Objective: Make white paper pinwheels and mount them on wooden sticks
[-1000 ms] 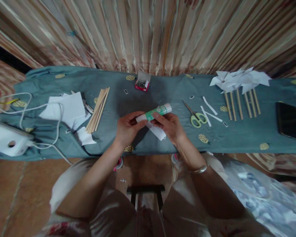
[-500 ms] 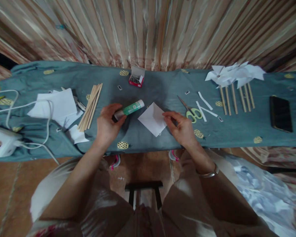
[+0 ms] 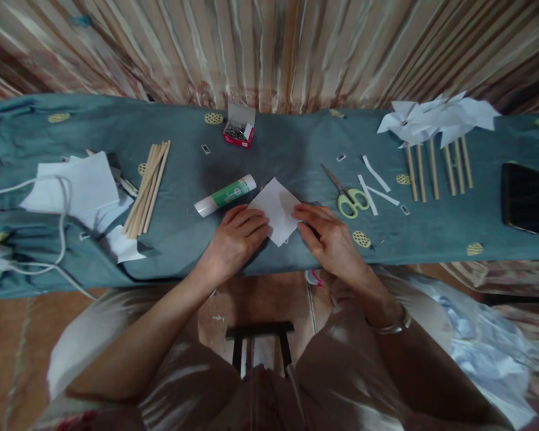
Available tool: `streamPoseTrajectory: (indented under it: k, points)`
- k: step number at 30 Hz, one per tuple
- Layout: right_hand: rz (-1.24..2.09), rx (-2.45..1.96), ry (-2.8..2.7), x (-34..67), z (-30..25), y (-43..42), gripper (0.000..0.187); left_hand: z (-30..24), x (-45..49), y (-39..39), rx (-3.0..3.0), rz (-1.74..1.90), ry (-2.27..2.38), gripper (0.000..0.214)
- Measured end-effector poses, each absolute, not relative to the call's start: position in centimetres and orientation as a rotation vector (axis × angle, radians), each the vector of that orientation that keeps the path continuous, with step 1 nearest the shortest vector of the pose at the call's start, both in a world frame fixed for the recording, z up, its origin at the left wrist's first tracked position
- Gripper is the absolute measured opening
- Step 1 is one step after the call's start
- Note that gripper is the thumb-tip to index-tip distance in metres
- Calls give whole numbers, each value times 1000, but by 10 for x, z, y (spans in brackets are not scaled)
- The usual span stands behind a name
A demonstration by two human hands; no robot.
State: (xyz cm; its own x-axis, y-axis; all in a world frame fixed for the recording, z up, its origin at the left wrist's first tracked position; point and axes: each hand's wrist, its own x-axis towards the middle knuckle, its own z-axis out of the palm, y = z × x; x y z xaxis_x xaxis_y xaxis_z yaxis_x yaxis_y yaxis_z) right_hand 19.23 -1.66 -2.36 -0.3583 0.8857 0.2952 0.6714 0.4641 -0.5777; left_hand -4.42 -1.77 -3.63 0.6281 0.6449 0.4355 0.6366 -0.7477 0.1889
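A small white paper square (image 3: pixel 277 209) lies turned like a diamond on the blue-grey cloth (image 3: pixel 296 143), near its front edge. My left hand (image 3: pixel 236 239) rests on the paper's left corner with its fingers stretched out flat. My right hand (image 3: pixel 330 239) touches the paper's right corner, fingers lightly curled, holding nothing. A green and white glue stick (image 3: pixel 225 195) lies on the cloth just left of the paper, free of both hands.
Green-handled scissors (image 3: pixel 348 197) and paper strips (image 3: pixel 374 185) lie right of the paper. Finished paper pinwheels (image 3: pixel 435 126) and a dark phone (image 3: pixel 521 197) sit far right. A red pin box (image 3: pixel 238 133) stands at the back. Wooden sticks (image 3: pixel 146 187), white sheets (image 3: pixel 76 185) and a cable (image 3: pixel 36 263) lie left.
Both hands held the glue stick over the paper. The left hand then carried it leftward, set it down and let go. Both hands now rest on the paper's corners.
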Motion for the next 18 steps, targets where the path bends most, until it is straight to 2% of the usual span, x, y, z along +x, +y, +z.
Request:
streamPoseTrajectory:
  k: [6,13,18]
  points:
    - [533,-1294,-2115,195,-20,-19,25,-35,-44,-18,2768,779,1088,18]
    - [737,-1290,-2063,194,-18,-32,24,-32,-35,-30,2634,838,1098,17]
    - [814,-1317,-2022,187,-20,-34,17,-33,-31,-36,2510,874,1079,16]
